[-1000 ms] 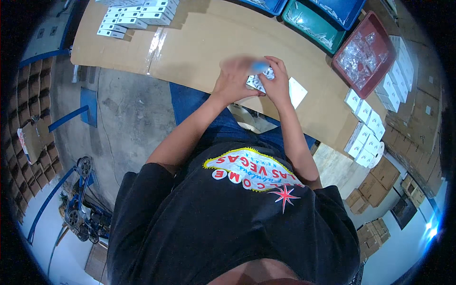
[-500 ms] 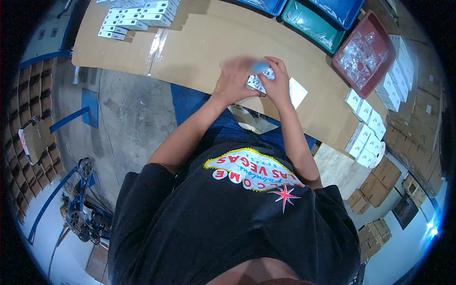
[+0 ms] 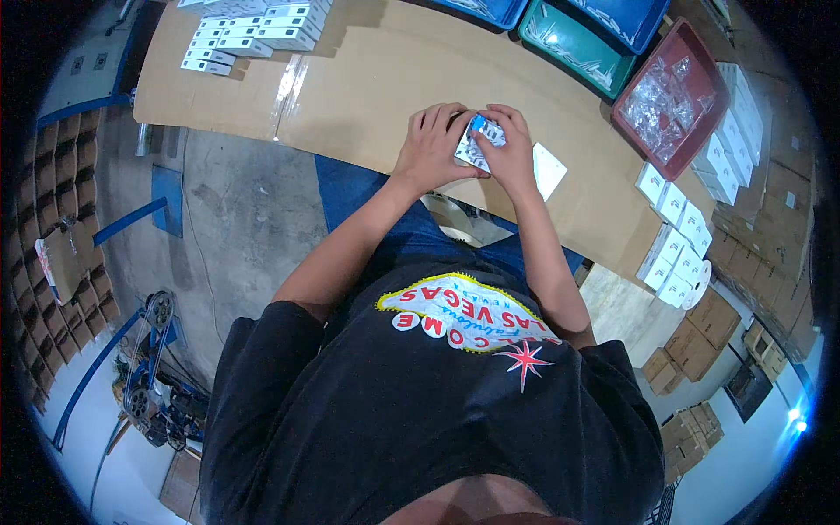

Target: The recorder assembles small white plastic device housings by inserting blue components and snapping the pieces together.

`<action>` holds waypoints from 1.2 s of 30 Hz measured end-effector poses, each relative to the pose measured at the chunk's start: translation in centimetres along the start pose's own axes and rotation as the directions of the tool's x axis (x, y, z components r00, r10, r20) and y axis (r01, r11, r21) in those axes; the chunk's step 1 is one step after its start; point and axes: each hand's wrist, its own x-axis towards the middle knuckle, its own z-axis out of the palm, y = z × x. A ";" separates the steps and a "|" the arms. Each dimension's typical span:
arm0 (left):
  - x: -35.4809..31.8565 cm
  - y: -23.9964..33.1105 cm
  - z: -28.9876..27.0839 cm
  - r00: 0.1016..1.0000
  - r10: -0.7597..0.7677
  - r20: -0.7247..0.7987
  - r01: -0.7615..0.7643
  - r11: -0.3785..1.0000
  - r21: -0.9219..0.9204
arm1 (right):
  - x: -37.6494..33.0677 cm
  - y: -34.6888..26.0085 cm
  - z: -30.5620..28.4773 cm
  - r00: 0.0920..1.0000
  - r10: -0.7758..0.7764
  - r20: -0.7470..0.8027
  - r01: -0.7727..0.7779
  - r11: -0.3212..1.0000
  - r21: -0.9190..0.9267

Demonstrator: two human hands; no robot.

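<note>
Left hand: left hand [image 3: 430, 147] rests on the cardboard-covered table [image 3: 367, 96], fingers curled round the left side of a small white packet [image 3: 478, 145]; thumb side presses against it.
Right hand: right hand [image 3: 510, 157] closes on the same packet from the right, fingertips on its top edge, touching the left hand's fingers.
Packet: small, flat, white with blue print; held between both hands just above the table, near the table's front edge. Only a narrow strip shows between the fingers; what is inside cannot be told.
White card: a flat white card [image 3: 549, 170] lies on the table just right of the right hand, partly hidden by the wrist.
Red tray: red tray [image 3: 679, 52] to the upper right, holding clear plastic bags; well apart from the hands.
Green bin: green bin [image 3: 573, 54] beside the red tray, on its left.
Blue bins: blue bins [image 3: 612, 17] along the far edge, behind the green one.
White boxes, right: rows of small white boxes [image 3: 678, 236] along the table's right end.
White boxes, far left: a second stack of small white boxes [image 3: 249, 31] at the far left corner.
Floor: folded brown cartons [image 3: 52, 201] stacked at the left on the concrete.
</note>
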 end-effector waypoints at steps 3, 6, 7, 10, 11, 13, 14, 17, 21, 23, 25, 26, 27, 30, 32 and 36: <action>0.0 -0.1 0.1 1.000 0.002 -0.001 -0.002 1.000 0.002 | 0.0 0.2 0.0 1.000 0.001 0.002 -0.001 1.000 0.008; -0.1 -0.1 0.2 1.000 -0.001 0.005 0.001 1.000 -0.004 | 0.2 0.3 0.1 1.000 -0.002 0.008 0.003 1.000 -0.016; -0.1 -0.2 0.2 1.000 -0.004 0.010 0.004 1.000 -0.007 | 0.3 0.3 0.1 1.000 -0.004 0.013 0.004 0.999 -0.033; 0.0 -0.1 0.3 1.000 -0.005 0.014 0.006 1.000 -0.009 | 0.3 -0.1 -0.1 1.000 0.003 0.016 -0.002 0.998 -0.069; 0.0 0.0 0.3 1.000 -0.003 0.014 0.003 1.000 -0.010 | 0.3 -0.2 -0.1 1.000 0.004 0.014 -0.003 0.998 -0.070; 0.1 -0.2 0.2 0.999 -0.012 0.041 0.012 1.000 0.002 | 0.7 -0.9 -0.2 1.000 -0.001 0.020 0.004 0.990 -0.144; 0.0 -0.2 0.3 0.999 -0.008 0.039 0.008 1.000 0.004 | 0.9 -1.2 -0.3 1.000 -0.003 0.017 0.005 0.990 -0.143; 0.0 -0.1 0.3 1.000 0.010 0.006 -0.010 1.000 -0.014 | 1.4 -2.5 -0.5 0.994 0.069 0.080 -0.044 0.960 -0.277; 0.0 0.1 0.2 1.000 0.001 0.023 -0.001 1.000 0.006 | 2.1 -3.4 -0.4 0.987 0.129 0.100 -0.074 0.899 -0.432; -0.1 -0.2 0.4 1.000 0.003 0.012 -0.003 1.000 0.015 | 2.2 -3.9 -0.1 0.982 0.160 0.105 -0.095 0.883 -0.459; -0.1 -0.3 0.4 0.999 0.005 0.036 -0.006 0.999 0.037 | 2.2 -4.2 0.1 0.987 0.131 0.087 -0.063 0.836 -0.546; 0.0 -0.3 0.5 0.999 0.005 0.034 -0.007 0.999 0.038 | 2.4 -4.4 0.2 0.988 0.129 0.087 -0.061 0.836 -0.546; 0.0 -0.3 0.4 0.999 0.001 0.032 -0.002 0.999 0.036 | 2.5 -4.7 0.3 0.988 0.128 0.088 -0.054 0.812 -0.582; 0.0 -0.1 0.3 0.999 0.000 0.039 -0.001 0.999 0.036 | 2.6 -4.6 0.7 0.993 0.095 0.068 -0.030 0.775 -0.632; 0.2 0.1 0.2 0.999 0.010 0.047 -0.011 0.999 0.035 | 2.4 -3.9 0.9 0.997 0.062 0.042 -0.020 0.760 -0.649; -0.3 0.0 0.5 1.000 0.005 0.015 -0.005 1.000 0.025 | 1.4 -2.9 -0.2 0.997 -0.034 0.074 0.066 0.874 -0.482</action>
